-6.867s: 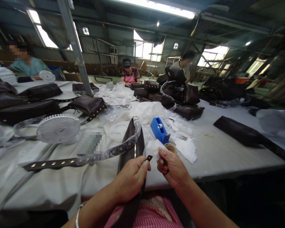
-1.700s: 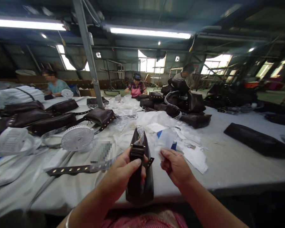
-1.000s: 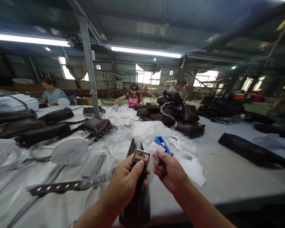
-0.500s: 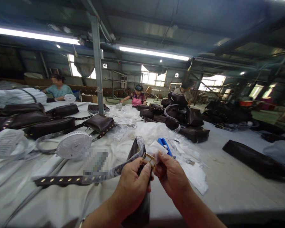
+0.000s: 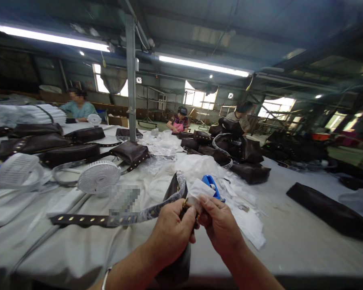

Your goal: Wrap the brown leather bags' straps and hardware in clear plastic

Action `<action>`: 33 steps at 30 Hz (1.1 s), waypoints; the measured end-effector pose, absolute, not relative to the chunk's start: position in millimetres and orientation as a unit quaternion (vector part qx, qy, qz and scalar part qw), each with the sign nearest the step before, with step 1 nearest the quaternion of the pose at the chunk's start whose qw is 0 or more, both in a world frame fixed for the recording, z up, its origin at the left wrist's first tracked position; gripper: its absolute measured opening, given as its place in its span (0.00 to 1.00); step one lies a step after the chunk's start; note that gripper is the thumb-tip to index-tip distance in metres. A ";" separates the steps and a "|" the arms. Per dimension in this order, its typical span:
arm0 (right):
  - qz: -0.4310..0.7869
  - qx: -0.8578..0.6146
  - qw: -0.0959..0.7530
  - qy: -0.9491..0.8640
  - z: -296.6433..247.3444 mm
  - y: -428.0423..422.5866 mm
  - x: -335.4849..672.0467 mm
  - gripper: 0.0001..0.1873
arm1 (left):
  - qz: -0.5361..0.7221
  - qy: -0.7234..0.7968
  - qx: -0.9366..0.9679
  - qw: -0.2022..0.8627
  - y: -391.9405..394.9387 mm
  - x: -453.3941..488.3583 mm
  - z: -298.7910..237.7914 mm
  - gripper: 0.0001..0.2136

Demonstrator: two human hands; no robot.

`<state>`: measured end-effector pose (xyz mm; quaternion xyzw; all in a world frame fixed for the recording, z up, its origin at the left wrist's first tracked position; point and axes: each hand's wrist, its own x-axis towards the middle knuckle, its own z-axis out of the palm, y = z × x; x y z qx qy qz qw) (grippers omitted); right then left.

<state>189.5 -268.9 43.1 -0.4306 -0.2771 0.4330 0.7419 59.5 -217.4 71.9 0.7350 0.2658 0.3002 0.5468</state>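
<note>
A dark brown leather bag point(image 5: 173, 189) stands on edge at the near side of the table. My left hand point(image 5: 173, 233) is closed around its top, where a gold buckle point(image 5: 185, 202) just peeks out between my fingers. My right hand point(image 5: 218, 223) is closed too, pinching a piece of white paper point(image 5: 199, 189) against the buckle. A studded strap in clear plastic wrap point(image 5: 109, 220) trails from the bag to the left across the table.
A blue tape dispenser point(image 5: 212, 186) sits behind my hands among white paper sheets. Small white fans point(image 5: 99, 176) and more brown bags point(image 5: 130, 151) lie to the left and far side. Three other people work at the far end. A steel post point(image 5: 130, 76) rises mid-table.
The bag was turned so its gold buckle end came up. My hands have closed together over the buckle, and the white paper now covers most of it.
</note>
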 end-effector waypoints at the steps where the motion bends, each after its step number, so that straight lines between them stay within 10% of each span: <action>1: 0.433 -0.436 0.737 -0.282 43.2 -269.3 189.5 0.19 | 0.299 0.267 0.732 0.550 -217.2 59.5 71.4 0.12; 33: 0.297 -0.615 0.568 -0.460 27.8 -274.2 203.0 0.28 | 0.276 0.257 0.688 0.621 -212.2 43.1 42.0 0.10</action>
